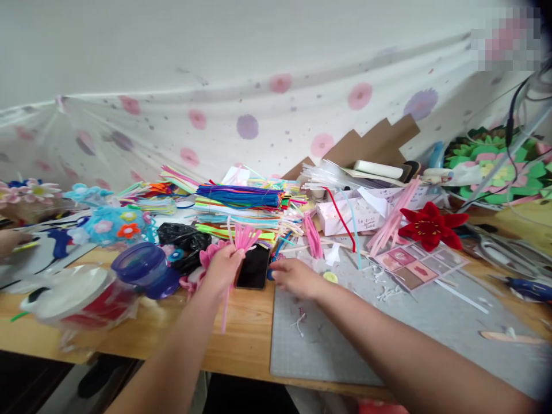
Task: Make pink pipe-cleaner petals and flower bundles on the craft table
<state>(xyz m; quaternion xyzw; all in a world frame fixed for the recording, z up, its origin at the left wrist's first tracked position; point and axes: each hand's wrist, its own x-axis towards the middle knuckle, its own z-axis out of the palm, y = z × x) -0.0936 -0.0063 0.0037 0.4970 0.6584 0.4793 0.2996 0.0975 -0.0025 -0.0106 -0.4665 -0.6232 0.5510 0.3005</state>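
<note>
My left hand (222,269) is closed round a bundle of pink pipe cleaners (245,237); their tips fan out above it and one stem hangs below. Just right of it, a black phone (253,267) lies flat on the wooden table. Beyond the phone's right edge is my right hand (297,278), its fingers loosely bent and apart, over the edge of the grey cutting mat (319,351). Something blue (271,272) shows at its fingertips, too small to make out. Pink fuzzy petals (210,253) lie partly hidden behind my left hand.
Stacked coloured pipe cleaners (241,196) lie at the back. On the left stand a blue-purple container (144,267) and a white-and-red tub (86,296). A red fuzzy flower (432,226), a palette (416,265) and scissors (495,247) lie right. Another person's hand (11,242) shows far left.
</note>
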